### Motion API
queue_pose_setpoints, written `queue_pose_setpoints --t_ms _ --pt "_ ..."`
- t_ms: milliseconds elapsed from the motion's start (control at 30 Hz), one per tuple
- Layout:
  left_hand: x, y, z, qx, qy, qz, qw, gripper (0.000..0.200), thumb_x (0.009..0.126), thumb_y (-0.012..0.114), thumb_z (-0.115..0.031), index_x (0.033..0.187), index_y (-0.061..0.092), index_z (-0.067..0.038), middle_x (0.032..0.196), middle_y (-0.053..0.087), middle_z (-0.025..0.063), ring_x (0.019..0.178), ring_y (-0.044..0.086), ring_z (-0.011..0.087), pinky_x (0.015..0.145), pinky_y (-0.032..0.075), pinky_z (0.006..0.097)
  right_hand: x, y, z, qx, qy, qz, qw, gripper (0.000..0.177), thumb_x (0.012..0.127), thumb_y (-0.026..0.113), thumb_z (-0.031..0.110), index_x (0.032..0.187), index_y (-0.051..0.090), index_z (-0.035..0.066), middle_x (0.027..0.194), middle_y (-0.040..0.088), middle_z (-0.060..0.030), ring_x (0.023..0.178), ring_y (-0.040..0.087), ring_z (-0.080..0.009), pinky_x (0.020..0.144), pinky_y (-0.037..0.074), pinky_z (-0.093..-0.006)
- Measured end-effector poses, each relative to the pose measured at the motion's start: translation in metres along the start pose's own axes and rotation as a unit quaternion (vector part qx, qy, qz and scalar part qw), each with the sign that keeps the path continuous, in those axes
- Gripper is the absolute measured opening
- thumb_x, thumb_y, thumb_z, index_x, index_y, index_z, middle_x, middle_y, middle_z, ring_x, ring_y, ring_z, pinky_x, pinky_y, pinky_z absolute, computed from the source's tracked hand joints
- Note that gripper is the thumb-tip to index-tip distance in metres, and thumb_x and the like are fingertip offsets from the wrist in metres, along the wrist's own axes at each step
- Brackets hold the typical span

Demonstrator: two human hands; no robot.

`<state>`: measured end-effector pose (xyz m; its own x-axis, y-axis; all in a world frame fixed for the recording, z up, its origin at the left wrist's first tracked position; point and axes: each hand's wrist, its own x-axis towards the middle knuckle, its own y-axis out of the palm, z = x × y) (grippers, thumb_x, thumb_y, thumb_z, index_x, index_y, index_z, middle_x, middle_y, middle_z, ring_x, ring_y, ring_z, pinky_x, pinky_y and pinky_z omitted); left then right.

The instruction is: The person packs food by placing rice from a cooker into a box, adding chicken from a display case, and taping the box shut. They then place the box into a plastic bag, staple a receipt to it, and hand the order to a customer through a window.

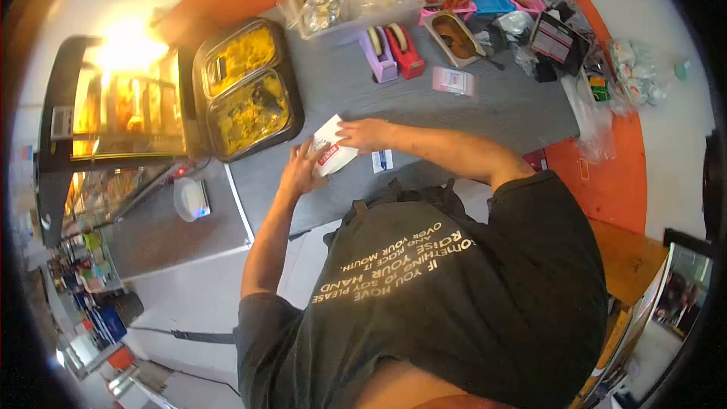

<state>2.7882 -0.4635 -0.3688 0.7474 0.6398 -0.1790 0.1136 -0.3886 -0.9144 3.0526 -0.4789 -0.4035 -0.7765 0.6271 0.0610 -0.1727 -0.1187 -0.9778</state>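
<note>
A small white paper bag (330,157) with red print lies at a slant over the dark tabletop, near its front edge. My left hand (301,170) grips its left side, the fingers bent over the paper. From the other side, my right hand (365,136) has its fingers closed at the upper right edge of the bag. Just below the right wrist, a small white card (382,160) with a blue figure lies on the table. The palms and the underside of the bag are hidden.
Two trays of yellow food (250,113) stand left of the bag, beside a lit glass display case (129,106). Behind are a purple tape dispenser (381,64), a red one (407,57) and a plastic bin (341,26). A metal sauce pan (453,36) sits farther right.
</note>
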Motion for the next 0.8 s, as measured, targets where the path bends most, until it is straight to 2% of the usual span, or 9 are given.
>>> queue_pose_setpoints --t_ms 67,200,233,400,467,533,600,700,800 --pt "0.000 0.007 0.000 0.007 0.044 -0.039 0.998 0.082 0.064 0.079 -0.024 0.140 0.048 -0.034 0.147 0.035 0.0231 0.123 0.040 0.0525 0.103 0.041 0.0545 -0.008 0.015 -0.004 0.000 -0.024 -0.064 0.998 0.033 0.086 0.057 0.021 0.117 0.061 0.011 0.131 0.056 -0.0070 0.130 0.047 -0.0283 0.099 0.050 -0.0358" --pt "-0.010 0.009 -0.012 -0.005 0.058 -0.021 0.998 0.081 0.073 0.072 -0.017 0.145 0.040 -0.035 0.152 0.029 0.0188 0.131 0.030 0.0541 0.106 0.036 0.0575 -0.021 0.019 -0.004 0.024 -0.032 -0.176 0.984 0.030 0.083 0.057 0.014 0.113 0.065 0.013 0.120 0.065 -0.0042 0.121 0.056 -0.0271 0.102 0.048 -0.0333" --pt "-0.012 0.012 -0.016 0.019 0.044 -0.010 0.999 0.081 0.075 0.070 -0.016 0.146 0.037 -0.035 0.154 0.026 0.0167 0.134 0.026 0.0542 0.106 0.035 0.0587 -0.028 0.021 0.004 0.068 0.007 -0.156 0.985 0.031 0.085 0.057 0.014 0.114 0.068 0.016 0.123 0.064 -0.0062 0.126 0.052 -0.0253 0.100 0.049 -0.0395" --pt "-0.017 0.034 -0.031 0.112 -0.019 -0.007 0.994 0.074 0.076 0.072 -0.043 0.143 0.040 -0.039 0.159 0.012 0.0155 0.139 0.013 0.0521 0.099 0.024 0.0753 -0.063 0.003 0.013 0.056 0.061 -0.175 0.981 0.038 0.090 0.057 0.025 0.128 0.059 0.020 0.140 0.049 -0.0098 0.135 0.040 -0.0297 0.110 0.034 -0.0458" --pt "-0.011 0.025 -0.045 0.080 -0.047 -0.011 0.996 0.073 0.074 0.074 -0.045 0.140 0.044 -0.039 0.159 0.012 0.0177 0.140 0.012 0.0522 0.099 0.023 0.0759 -0.080 0.002 -0.010 0.120 0.217 -0.257 0.934 0.041 0.094 0.053 0.032 0.132 0.054 0.016 0.132 0.053 -0.0135 0.126 0.045 -0.0349 0.107 0.032 -0.0487" --pt "-0.003 0.044 -0.034 0.044 -0.076 -0.064 0.994 0.069 0.065 0.080 -0.046 0.129 0.056 -0.036 0.157 0.012 0.0219 0.141 0.013 0.0492 0.100 0.020 0.0742 -0.088 -0.007 -0.043 0.063 0.448 -0.429 0.782 0.037 0.093 0.055 0.029 0.124 0.057 0.010 0.118 0.055 -0.0210 0.111 0.050 -0.0370 0.095 0.038 -0.0525" --pt "0.002 0.052 -0.032 0.012 -0.104 -0.085 0.991 0.068 0.064 0.081 -0.043 0.127 0.058 -0.036 0.157 0.014 0.0209 0.140 0.016 0.0471 0.101 0.019 0.0717 -0.096 -0.018 -0.078 0.020 0.569 -0.458 0.683 0.033 0.093 0.056 0.031 0.117 0.059 0.009 0.111 0.055 -0.0219 0.104 0.051 -0.0391 0.089 0.039 -0.0508" --pt "0.005 0.055 -0.045 -0.020 -0.140 -0.124 0.982 0.064 0.061 0.083 -0.035 0.122 0.062 -0.036 0.156 0.020 0.0185 0.137 0.023 0.0415 0.102 0.018 0.0648 -0.106 0.008 -0.143 0.099 0.586 -0.465 0.656 0.038 0.094 0.055 0.039 0.111 0.065 0.007 0.105 0.061 -0.0160 0.097 0.058 -0.0331 0.086 0.043 -0.0461" --pt "0.007 0.057 -0.053 -0.024 -0.166 -0.158 0.973 0.065 0.060 0.082 -0.033 0.122 0.062 -0.037 0.152 0.026 0.0176 0.134 0.026 0.0406 0.101 0.020 0.0627 -0.107 -0.008 -0.175 0.407 0.623 -0.301 0.597 0.031 0.089 0.064 0.037 0.092 0.073 0.007 0.071 0.066 -0.0042 0.061 0.057 -0.0183 0.064 0.047 -0.0283"
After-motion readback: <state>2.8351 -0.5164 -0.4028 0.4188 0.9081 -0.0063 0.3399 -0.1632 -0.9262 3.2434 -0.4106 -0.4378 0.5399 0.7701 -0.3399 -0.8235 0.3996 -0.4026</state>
